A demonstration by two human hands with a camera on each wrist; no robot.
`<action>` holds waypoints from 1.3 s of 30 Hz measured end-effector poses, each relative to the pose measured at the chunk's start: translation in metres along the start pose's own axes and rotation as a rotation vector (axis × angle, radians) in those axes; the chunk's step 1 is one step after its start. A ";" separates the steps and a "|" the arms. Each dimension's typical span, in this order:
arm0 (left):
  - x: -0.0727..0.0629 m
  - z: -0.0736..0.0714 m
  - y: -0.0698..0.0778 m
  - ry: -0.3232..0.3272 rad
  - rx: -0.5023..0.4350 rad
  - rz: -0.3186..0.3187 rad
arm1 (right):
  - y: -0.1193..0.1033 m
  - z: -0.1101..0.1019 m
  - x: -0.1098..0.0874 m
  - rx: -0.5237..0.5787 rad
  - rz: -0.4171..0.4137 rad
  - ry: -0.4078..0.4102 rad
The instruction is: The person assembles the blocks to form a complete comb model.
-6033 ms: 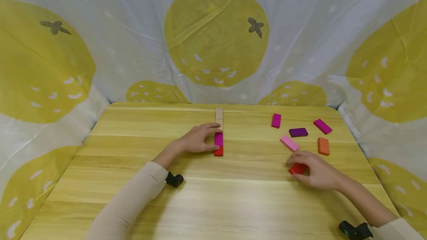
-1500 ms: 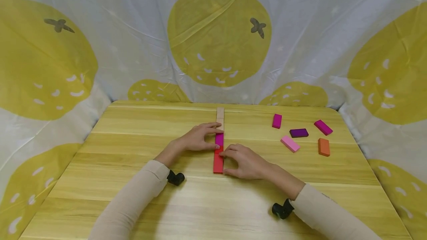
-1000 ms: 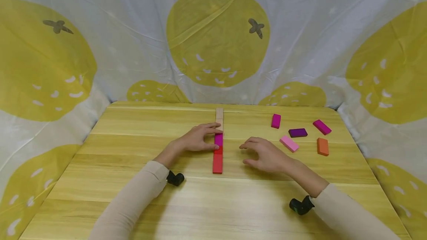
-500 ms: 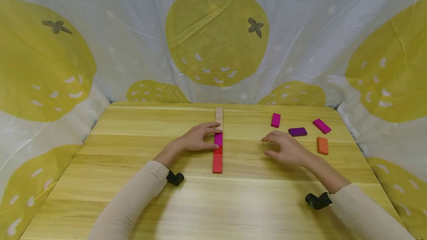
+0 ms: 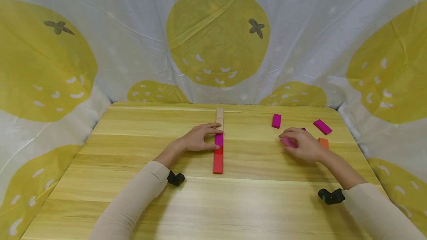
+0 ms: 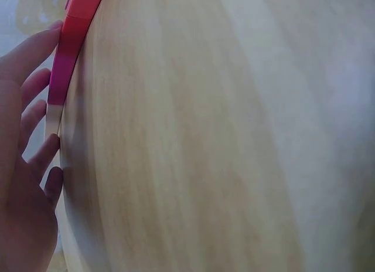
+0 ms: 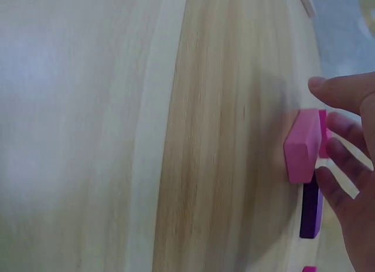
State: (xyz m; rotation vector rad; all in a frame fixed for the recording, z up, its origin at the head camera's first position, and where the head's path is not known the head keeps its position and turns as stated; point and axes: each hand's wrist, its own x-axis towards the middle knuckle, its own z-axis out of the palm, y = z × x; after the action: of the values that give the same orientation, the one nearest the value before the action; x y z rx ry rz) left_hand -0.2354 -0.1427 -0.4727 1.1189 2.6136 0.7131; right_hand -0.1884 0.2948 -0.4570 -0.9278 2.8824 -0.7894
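A straight row of flat wooden blocks runs down the middle of the table in the head view: beige blocks [image 5: 219,113] at the far end, then a magenta block [image 5: 218,139], a red block [image 5: 219,151] and a lighter red block [image 5: 218,164] nearest. My left hand [image 5: 197,138] rests along the row's left side, thumb at the red block, fingertips at the beige part. On the right, my right hand [image 5: 305,146] hovers around a pink block [image 5: 288,142], thumb and fingers spread. In the right wrist view a gap shows between the thumb and the pink block [image 7: 302,146].
Loose blocks lie around the right hand: a magenta block [image 5: 276,120], another magenta block [image 5: 322,126], an orange block [image 5: 323,143] and a purple block [image 7: 311,212] mostly hidden by the hand in the head view. A printed curtain [image 5: 133,40] stands behind the table [image 5: 260,203].
The right hand set the lighter red block at the row's near end, let go, and moved right to the pink block. The left hand stays at the row.
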 end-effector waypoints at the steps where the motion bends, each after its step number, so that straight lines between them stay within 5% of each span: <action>1: 0.000 0.000 0.000 0.000 0.001 -0.002 | 0.001 -0.001 -0.001 -0.001 0.003 -0.014; 13: 0.000 0.002 -0.002 0.000 -0.001 -0.004 | 0.009 -0.010 -0.005 0.023 -0.001 -0.166; 26: 0.001 0.002 -0.003 -0.003 -0.019 -0.009 | -0.011 0.001 0.002 0.048 0.057 -0.134; 39: 0.000 0.001 -0.001 -0.004 -0.025 -0.018 | -0.045 0.019 0.011 0.072 -0.009 -0.121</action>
State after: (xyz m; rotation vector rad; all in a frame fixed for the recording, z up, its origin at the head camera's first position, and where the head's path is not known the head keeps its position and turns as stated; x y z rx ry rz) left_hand -0.2355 -0.1431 -0.4741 1.0867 2.6012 0.7375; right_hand -0.1696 0.2487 -0.4510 -0.9461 2.7294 -0.8027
